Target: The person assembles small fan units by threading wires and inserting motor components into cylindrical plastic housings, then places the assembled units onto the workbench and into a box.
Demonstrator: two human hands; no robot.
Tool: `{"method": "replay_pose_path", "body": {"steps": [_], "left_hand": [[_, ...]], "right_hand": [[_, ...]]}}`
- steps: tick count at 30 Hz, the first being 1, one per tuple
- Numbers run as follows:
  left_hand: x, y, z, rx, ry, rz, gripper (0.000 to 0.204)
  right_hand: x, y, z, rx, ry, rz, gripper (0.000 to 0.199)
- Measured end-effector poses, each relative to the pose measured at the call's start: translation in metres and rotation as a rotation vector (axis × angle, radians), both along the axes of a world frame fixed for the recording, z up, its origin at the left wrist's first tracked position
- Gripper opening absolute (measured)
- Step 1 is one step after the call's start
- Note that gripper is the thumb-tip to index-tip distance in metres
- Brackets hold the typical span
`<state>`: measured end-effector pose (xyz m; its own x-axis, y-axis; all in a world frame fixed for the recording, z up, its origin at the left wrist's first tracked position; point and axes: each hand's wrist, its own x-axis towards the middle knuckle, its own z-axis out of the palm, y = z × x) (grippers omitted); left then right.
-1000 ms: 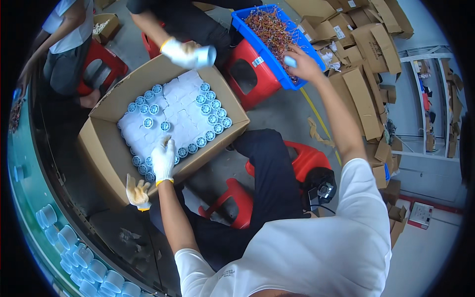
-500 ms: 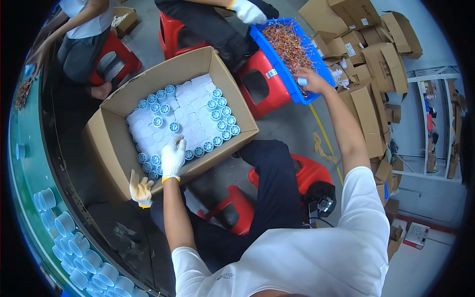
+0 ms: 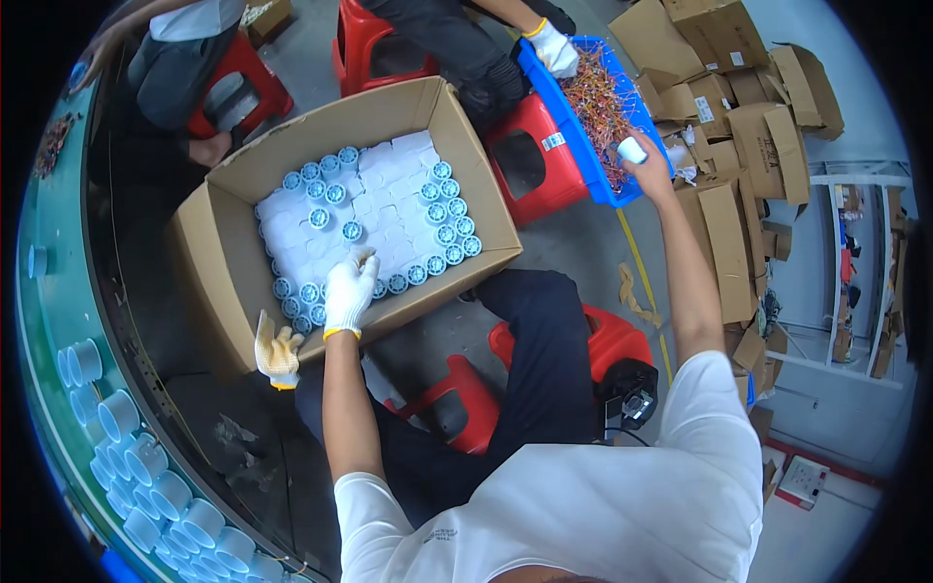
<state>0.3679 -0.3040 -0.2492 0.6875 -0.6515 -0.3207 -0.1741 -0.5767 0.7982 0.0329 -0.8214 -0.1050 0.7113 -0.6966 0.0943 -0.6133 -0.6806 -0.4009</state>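
My left hand (image 3: 350, 291), in a white glove with a yellow cuff, is over the near side of a large cardboard box (image 3: 199, 282). Its fingers are pinched together; what they hold, if anything, is hidden. Just beyond the fingertips stands a small light-blue cup (image 3: 352, 231), among several similar cups and white pieces packed in the box. My bare right hand (image 3: 653, 175) is closed around a small pale cup (image 3: 632, 151) at the near right edge of a blue plastic bin (image 3: 573, 165). Thin, multicoloured wire-like pieces (image 3: 595, 102) fill the bin.
A co-worker's gloved hand (image 3: 554, 51) reaches into the bin, which rests on a red stool (image 3: 535, 160). An empty glove (image 3: 277, 352) hangs on the box's near left edge. Many blue cups (image 3: 170, 494) crowd the green conveyor (image 3: 49, 311) at left. Cardboard boxes (image 3: 768, 136) pile up at right.
My right hand has lifted the cup and turned it so a pale round end shows. The co-worker's gloved hand has moved down into the bin. My left hand stays over the box.
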Motion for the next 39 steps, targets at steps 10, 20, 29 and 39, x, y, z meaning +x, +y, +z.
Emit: {"method": "replay_pose_path", "body": {"steps": [10,20,29,39], "left_hand": [[-0.026,-0.043,-0.016,-0.651,1.277,0.245,0.044],[0.008,-0.017,-0.027,-0.8,1.224,0.559,0.044],[0.016,-0.003,-0.014,-0.77,0.926,0.477,0.038],[0.019,-0.003,0.013,-0.125,0.271,0.233,0.021]], "right_hand": [[0.185,0.305,-0.088,0.982,-0.322,0.463,0.07],[0.228,0.32,-0.103,1.457,-0.318,0.522,0.072],[0.229,0.316,-0.112,1.611,-0.409,0.311,0.073],[0.224,0.301,-0.133,1.625,-0.704,0.062,0.052]]}}
